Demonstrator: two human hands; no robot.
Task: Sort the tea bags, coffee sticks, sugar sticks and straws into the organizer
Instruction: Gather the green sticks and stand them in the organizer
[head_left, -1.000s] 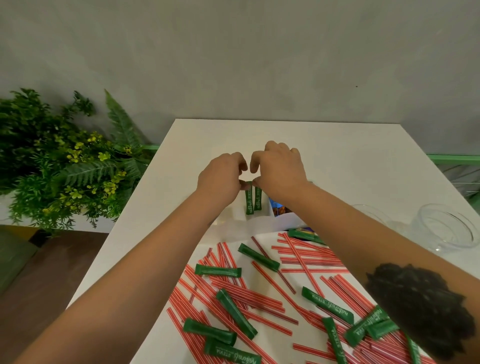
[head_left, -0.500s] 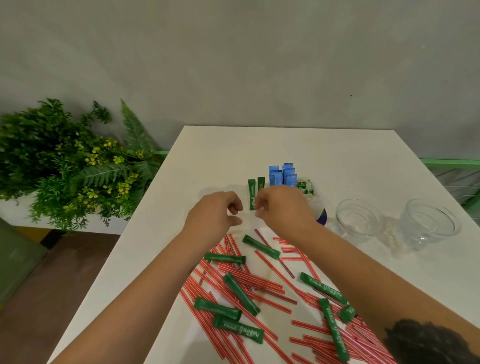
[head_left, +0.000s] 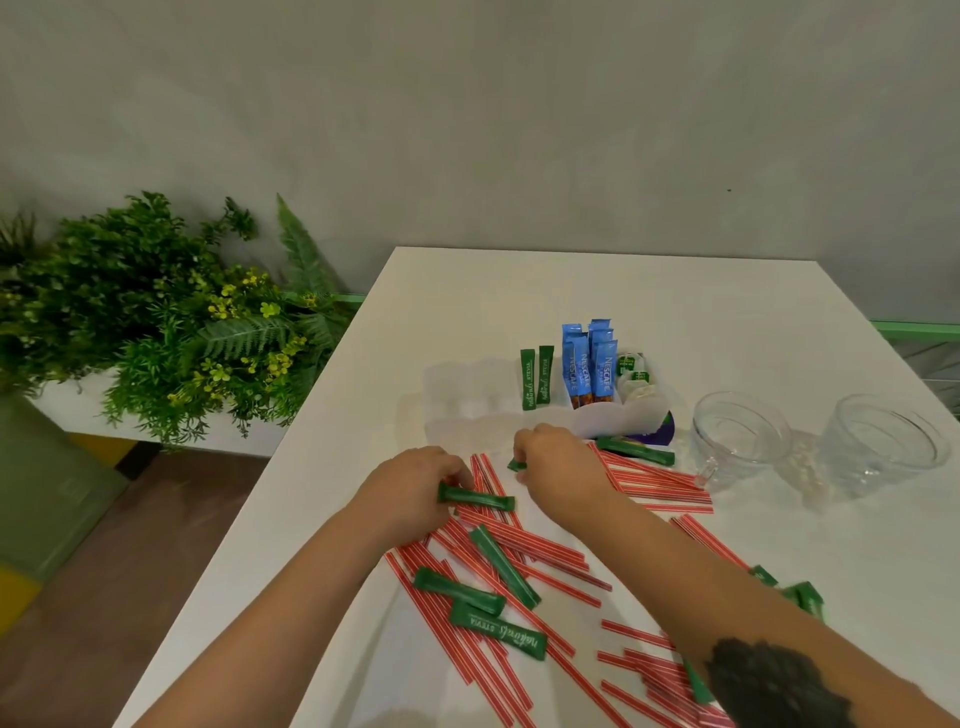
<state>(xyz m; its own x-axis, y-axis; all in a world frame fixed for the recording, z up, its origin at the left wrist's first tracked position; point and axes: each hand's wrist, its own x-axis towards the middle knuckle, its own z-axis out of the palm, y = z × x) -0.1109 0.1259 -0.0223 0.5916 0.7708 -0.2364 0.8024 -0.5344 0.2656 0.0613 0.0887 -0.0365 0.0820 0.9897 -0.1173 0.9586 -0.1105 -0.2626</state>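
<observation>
A: So, both hands have come back from the organizer to the pile on the surface?

B: Yes. A second ago they were up at the organizer, setting two green sugar sticks upright. Those two standing sticks are now in its left slot, beside the blue coffee sticks and the tea bags further right.

A: And the grip now?

B: The left hand has its fingers curled onto a green sugar stick lying across the red-striped straws. The right hand is closed over another; only that stick's green tip shows at the fingers, so I judge it pinched, though the hold itself is mostly hidden.

A: What does that mean for the job?

B: One pair is delivered and the next pair is being picked up. The sugar slot has only just been started; several loose sugar sticks lie among the straws, and another stick rests just in front of the organizer. No straws appear sorted yet.

A: Anything in the way?

B: Two glass bowls sit to the right, apart from the hands. The straws under the sticks could shift when the sticks are lifted.
</observation>
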